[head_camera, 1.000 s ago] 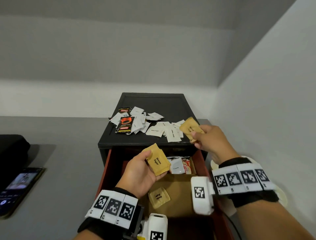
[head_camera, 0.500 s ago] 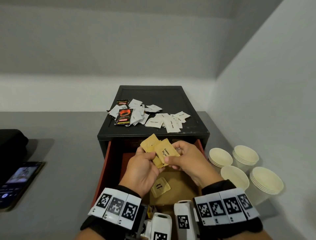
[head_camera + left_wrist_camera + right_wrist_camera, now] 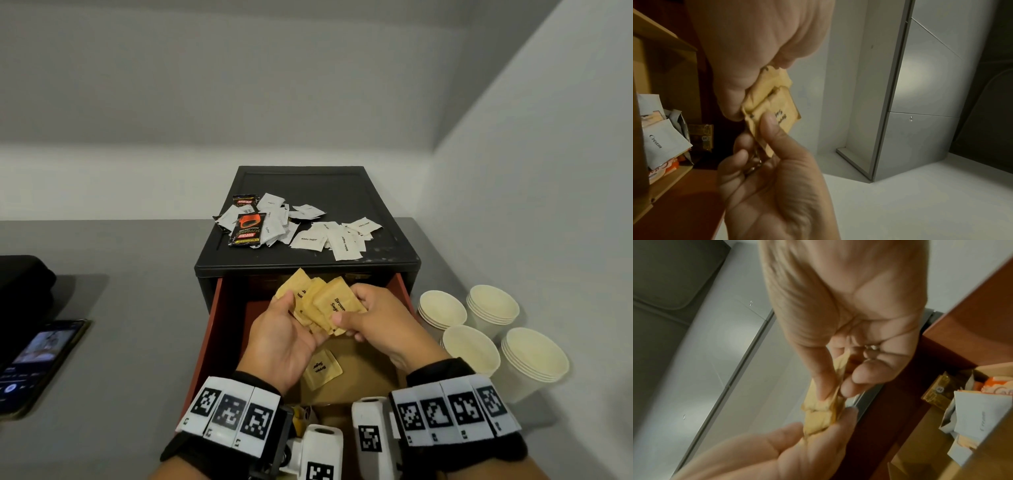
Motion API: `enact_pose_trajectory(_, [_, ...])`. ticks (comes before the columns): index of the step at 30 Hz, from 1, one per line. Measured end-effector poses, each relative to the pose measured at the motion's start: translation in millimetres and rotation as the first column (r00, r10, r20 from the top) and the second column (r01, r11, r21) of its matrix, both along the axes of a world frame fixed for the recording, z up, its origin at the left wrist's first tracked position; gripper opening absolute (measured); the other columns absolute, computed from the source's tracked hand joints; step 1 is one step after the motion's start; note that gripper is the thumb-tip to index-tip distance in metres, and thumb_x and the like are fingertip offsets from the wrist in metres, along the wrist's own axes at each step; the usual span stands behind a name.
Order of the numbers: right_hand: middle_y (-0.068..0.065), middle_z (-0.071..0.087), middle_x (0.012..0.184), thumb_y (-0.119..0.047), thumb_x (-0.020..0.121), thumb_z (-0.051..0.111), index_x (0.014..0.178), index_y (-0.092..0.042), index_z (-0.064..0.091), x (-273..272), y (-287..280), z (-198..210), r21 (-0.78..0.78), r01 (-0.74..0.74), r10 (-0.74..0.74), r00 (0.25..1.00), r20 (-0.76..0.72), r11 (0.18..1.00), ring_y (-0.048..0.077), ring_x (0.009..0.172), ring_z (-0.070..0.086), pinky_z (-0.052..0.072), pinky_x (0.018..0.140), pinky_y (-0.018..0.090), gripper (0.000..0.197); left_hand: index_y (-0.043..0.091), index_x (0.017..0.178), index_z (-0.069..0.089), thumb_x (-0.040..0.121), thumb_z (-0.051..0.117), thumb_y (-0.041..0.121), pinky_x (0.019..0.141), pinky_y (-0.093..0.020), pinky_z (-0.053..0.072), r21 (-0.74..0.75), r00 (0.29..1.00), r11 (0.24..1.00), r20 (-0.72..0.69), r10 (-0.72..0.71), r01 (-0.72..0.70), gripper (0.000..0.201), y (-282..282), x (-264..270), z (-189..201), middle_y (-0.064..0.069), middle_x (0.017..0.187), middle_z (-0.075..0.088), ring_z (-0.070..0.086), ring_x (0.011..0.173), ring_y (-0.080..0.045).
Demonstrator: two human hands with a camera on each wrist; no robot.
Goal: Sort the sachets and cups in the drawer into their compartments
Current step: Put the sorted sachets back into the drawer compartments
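Brown sachets (image 3: 322, 303): about three are held fanned between both hands above the open drawer (image 3: 209, 329); one more (image 3: 322, 370) lies flat on the cardboard floor of the drawer below them
Left hand (image 3: 286, 337): clenched on the lower edge of the fan, thumb (image 3: 774, 128) pressed on a sachet face
Right hand (image 3: 373, 320): pinching the same fan from the right, thumb on top
White sachets (image 3: 337, 238): a loose pile, too overlapped to be counted, is spread on the black cabinet top (image 3: 359, 192)
Coffee sachets (image 3: 248, 228): two black ones are seen at the left of the pile
Cream sachet (image 3: 663, 142): one white one is stood in a rear cardboard compartment with orange-printed packets beside it
Cups (image 3: 489, 325): four cream paper stacks are stood on the table right of the drawer, near one another; cups per stack cannot be counted
Drawer: red-sided, pulled out from the cabinet
Table (image 3: 130, 308): grey and matte; a phone (image 3: 37, 356) with a lit screen lies at the left, a dark object (image 3: 24, 284) behind it
Room: plain grey walls meet in a corner behind the cabinet
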State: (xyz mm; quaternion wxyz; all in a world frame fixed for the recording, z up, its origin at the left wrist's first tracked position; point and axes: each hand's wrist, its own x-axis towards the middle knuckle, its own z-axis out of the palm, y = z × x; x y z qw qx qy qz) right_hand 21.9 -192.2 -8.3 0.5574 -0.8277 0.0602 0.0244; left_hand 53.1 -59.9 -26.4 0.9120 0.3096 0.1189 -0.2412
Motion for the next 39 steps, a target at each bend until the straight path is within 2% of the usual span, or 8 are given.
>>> enact_pose_trajectory(7, [0.002,0.062,0.103,-0.019,0.091,0.060,0.097,-0.023,0.055,1.8,-22.6,7.1,0.196,0.263,-0.277,0.960,0.046,0.945,0.014,0.083,0.061,0.053,0.070,0.026,0.010,0.010,0.132,0.046,0.103,0.030,0.027,0.069,-0.045,0.048,0.052,0.999,0.998,-0.015,0.035,-0.034,0.037,4.2,5.0,2.4,-0.019,0.106,0.064,0.061,0.094,-0.033])
enact_pose_trajectory(12, [0.001,0.063,0.097,-0.015,0.090,0.061,0.091,-0.024,0.053,2.2,-14.0,10.0,0.218,0.174,-0.196,0.977,0.086,0.960,0.013,0.082,0.063,0.055,0.068,0.023,0.012,0.010,0.129,0.049,0.103,0.029,0.028,0.076,-0.043,0.050,0.093,0.999,0.996,0.036,-0.011,0.007,0.037,1.8,2.6,1.9,-0.020,0.111,0.065,0.063,0.094,-0.032])
enact_pose_trajectory(17, [-0.001,0.059,0.084,-0.016,0.087,0.062,0.083,-0.023,0.049,7.5,-7.0,12.2,-0.110,0.231,-0.204,0.955,0.216,0.967,0.012,0.076,0.060,0.053,0.069,0.028,0.015,0.012,0.104,0.060,0.100,0.038,0.028,0.080,-0.041,0.048,0.119,0.996,0.991,0.067,-0.060,0.052,0.027,1.6,-1.8,6.2,-0.019,0.110,0.065,0.061,0.093,-0.031])
enact_pose_trajectory(23, [-0.002,0.048,0.087,-0.025,0.092,0.053,0.085,-0.020,0.042,16.0,12.8,11.1,-0.440,0.071,0.027,0.977,0.214,0.895,0.009,0.068,0.046,0.031,0.054,0.020,0.014,0.010,0.116,0.056,0.100,0.032,0.036,0.088,-0.046,0.045,0.073,0.987,0.991,0.102,-0.123,0.116,0.039,-2.8,-7.3,7.6,-0.018,0.117,0.063,0.060,0.100,-0.030])
enact_pose_trajectory(27, [-0.004,0.042,0.096,-0.048,0.085,0.060,0.093,-0.021,0.040,16.3,17.3,5.0,-0.426,-0.057,0.110,0.989,0.101,0.903,0.004,0.074,0.042,0.031,0.058,0.021,0.034,0.007,0.125,0.052,0.097,0.031,0.041,0.088,-0.047,0.047,0.020,0.979,0.985,0.113,-0.171,0.170,0.048,1.3,-8.3,8.7,-0.020,0.122,0.059,0.058,0.107,-0.031])
enact_pose_trajectory(32, [0.001,0.053,0.086,-0.026,0.088,0.059,0.083,-0.022,0.043,16.7,12.7,4.2,-0.345,0.016,0.036,0.989,0.143,0.939,0.011,0.069,0.048,0.037,0.057,0.024,0.018,0.012,0.118,0.056,0.098,0.041,0.015,0.074,-0.036,0.051,0.091,0.982,0.985,0.105,-0.155,0.146,0.026,1.1,-5.8,6.1,-0.015,0.109,0.063,0.061,0.086,-0.023])
enact_pose_trajectory(36, [0.006,0.061,0.096,-0.020,0.091,0.053,0.089,-0.022,0.047,18.9,2.8,3.5,-0.133,0.124,-0.114,0.990,0.082,0.983,0.024,0.087,0.063,0.055,0.079,0.045,0.007,0.015,0.124,0.047,0.096,0.032,-0.007,0.056,-0.028,0.057,0.161,0.995,0.983,0.015,-0.096,0.093,0.038,1.5,-3.3,1.7,-0.020,0.106,0.059,0.061,0.084,-0.028])
enact_pose_trajectory(39, [0.002,0.059,0.103,-0.016,0.095,0.049,0.098,-0.027,0.044,18.7,-4.0,4.0,0.018,0.259,-0.259,0.963,0.069,0.966,0.020,0.091,0.063,0.058,0.078,0.043,0.011,0.016,0.123,0.046,0.096,0.030,-0.007,0.059,-0.033,0.056,0.223,0.998,0.973,-0.006,-0.054,0.054,0.039,2.4,-1.9,0.2,-0.020,0.106,0.058,0.060,0.085,-0.029])
